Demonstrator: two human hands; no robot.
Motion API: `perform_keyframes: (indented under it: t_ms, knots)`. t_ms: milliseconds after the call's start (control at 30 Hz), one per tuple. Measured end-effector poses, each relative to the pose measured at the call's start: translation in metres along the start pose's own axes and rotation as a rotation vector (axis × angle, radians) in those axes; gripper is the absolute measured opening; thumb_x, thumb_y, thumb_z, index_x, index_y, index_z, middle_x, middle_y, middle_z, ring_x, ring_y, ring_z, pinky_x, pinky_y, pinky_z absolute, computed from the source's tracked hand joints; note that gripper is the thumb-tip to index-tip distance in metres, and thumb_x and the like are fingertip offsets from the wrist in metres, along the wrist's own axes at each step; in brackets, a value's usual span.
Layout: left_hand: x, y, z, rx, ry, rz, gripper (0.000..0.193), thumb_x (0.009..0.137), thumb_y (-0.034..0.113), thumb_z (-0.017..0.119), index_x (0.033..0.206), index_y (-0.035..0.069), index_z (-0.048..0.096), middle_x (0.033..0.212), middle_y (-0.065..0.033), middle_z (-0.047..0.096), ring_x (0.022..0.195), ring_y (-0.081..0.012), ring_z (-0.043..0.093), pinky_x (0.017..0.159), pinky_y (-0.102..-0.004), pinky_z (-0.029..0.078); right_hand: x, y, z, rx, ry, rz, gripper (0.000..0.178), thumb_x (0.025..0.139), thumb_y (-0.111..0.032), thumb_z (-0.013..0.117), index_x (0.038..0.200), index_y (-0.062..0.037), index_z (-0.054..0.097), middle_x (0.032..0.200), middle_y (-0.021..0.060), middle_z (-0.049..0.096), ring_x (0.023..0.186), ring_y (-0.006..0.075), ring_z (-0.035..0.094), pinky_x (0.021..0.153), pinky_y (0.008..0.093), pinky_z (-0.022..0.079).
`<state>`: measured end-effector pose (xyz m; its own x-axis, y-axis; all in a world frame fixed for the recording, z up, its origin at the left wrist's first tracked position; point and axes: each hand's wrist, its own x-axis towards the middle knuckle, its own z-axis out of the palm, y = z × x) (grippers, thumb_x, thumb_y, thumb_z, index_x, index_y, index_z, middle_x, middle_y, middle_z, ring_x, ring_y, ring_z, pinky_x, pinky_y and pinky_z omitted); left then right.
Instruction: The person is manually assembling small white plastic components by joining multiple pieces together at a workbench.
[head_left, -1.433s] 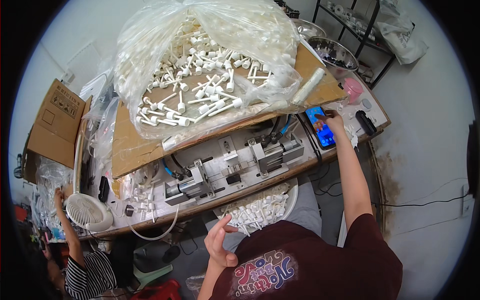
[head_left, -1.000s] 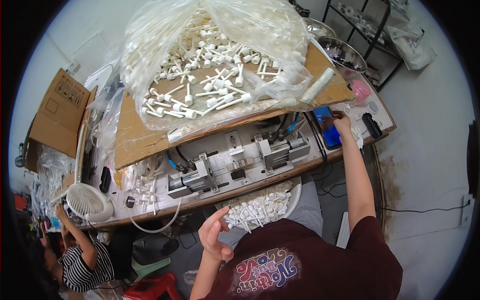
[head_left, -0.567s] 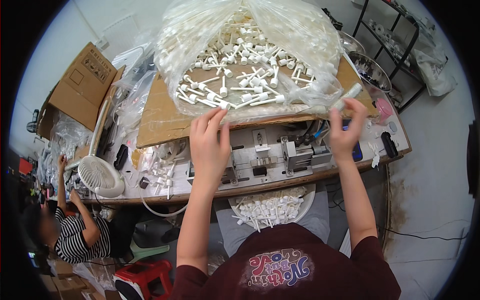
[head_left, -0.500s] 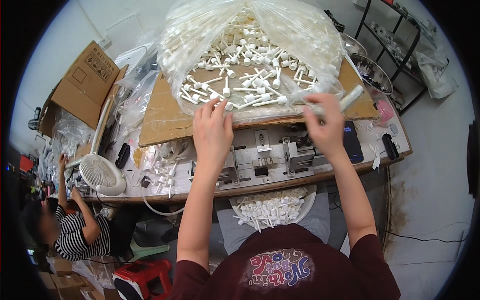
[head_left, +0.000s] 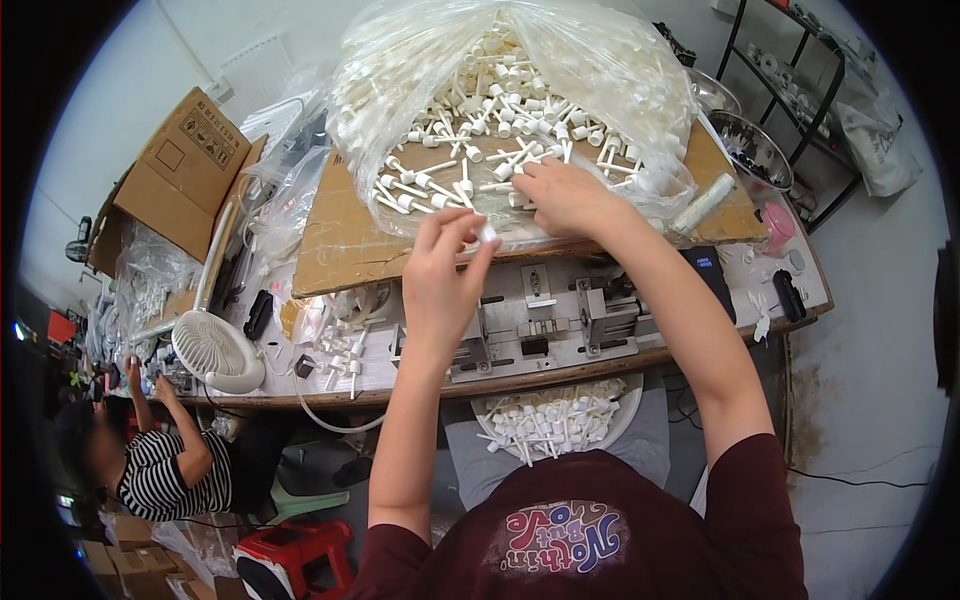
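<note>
My left hand (head_left: 445, 280) is raised at the front edge of the cardboard, its thumb and fingers pinched on a white plastic stem with a cylindrical cap (head_left: 487, 233). My right hand (head_left: 572, 200) reaches over the near edge of the loose pile, with bent fingers closing around another white capped stem (head_left: 519, 199). Many more capped stems (head_left: 510, 105) spill out of a large clear plastic bag (head_left: 375, 110) onto the cardboard sheet (head_left: 335, 240). Beneath my forearms stands a metal fixture (head_left: 535, 325) with clamp blocks on the bench.
A round bowl of capped stems (head_left: 550, 415) rests on my lap. On the left are a white fan (head_left: 215, 350), an open carton (head_left: 185, 150) and a co-worker in a striped top (head_left: 175, 475). A dark phone (head_left: 710, 275), pink cup (head_left: 775, 225) and metal bowls (head_left: 750, 150) stand right.
My right hand has moved left and forward, from the bag's rolled edge into the loose stems. My left hand has turned and lifted slightly, now with a capped stem in its fingers.
</note>
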<state>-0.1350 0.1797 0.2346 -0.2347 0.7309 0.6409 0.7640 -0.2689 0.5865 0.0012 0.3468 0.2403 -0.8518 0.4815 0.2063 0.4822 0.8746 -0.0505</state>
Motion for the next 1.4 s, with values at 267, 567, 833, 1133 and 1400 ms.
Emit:
perform_keyframes:
  t_ms: [267,567,833,1133,1400]
  knots:
    - [-0.091,0.038,-0.006,-0.021,-0.187,0.12,0.031,0.076,0.002,0.078,0.106,0.002,0.069,0.111,-0.0129,0.063,0.094,-0.0245,0.066,0.075,-0.0313,0.056,-0.01,0.018,0.003,0.123,-0.065,0.029,0.019,0.085,-0.012,0.057,0.098,-0.0005,0.053,0.1,0.0182,0.063,0.099,0.0358,0.06,0.085,0.0465,0.048]
    - [-0.144,0.006,0.03,0.22,-0.267,0.2,0.029,0.076,0.008,0.076,0.104,0.003,0.07,0.115,-0.0083,0.068,0.079,-0.02,0.066,0.067,-0.0314,0.053,-0.012,0.009,0.013,0.337,0.549,0.023,0.008,0.094,-0.008,0.052,0.099,-0.0019,0.051,0.084,0.0192,0.069,0.075,0.0357,0.067,0.066,0.0427,0.051]
    - [-0.137,-0.004,0.039,0.313,-0.349,0.234,0.031,0.073,0.011,0.077,0.103,0.004,0.071,0.119,-0.0084,0.069,0.066,-0.0168,0.065,0.06,-0.028,0.048,-0.046,-0.017,-0.013,1.251,0.591,0.273,0.02,0.101,-0.021,0.051,0.109,-0.0042,0.059,0.087,0.0026,0.064,0.077,0.0073,0.055,0.068,0.0245,0.042]
    - [-0.132,0.003,0.036,0.335,-0.415,0.148,0.025,0.077,0.015,0.076,0.1,0.008,0.071,0.116,-0.0047,0.07,0.062,-0.019,0.064,0.055,-0.0298,0.049,-0.119,-0.06,0.004,1.445,0.336,0.477,0.016,0.104,-0.026,0.046,0.105,-0.0094,0.048,0.074,0.0045,0.064,0.059,0.0055,0.052,0.054,0.019,0.041]
    - [-0.128,0.029,0.02,-0.199,-0.275,0.056,0.037,0.072,0.007,0.079,0.108,0.003,0.069,0.104,-0.0093,0.068,0.081,-0.0232,0.068,0.07,-0.0327,0.055,-0.157,-0.091,0.038,1.634,0.138,0.553,0.018,0.103,-0.024,0.049,0.108,-0.0066,0.049,0.076,0.0054,0.065,0.059,0.005,0.053,0.052,0.0182,0.039]
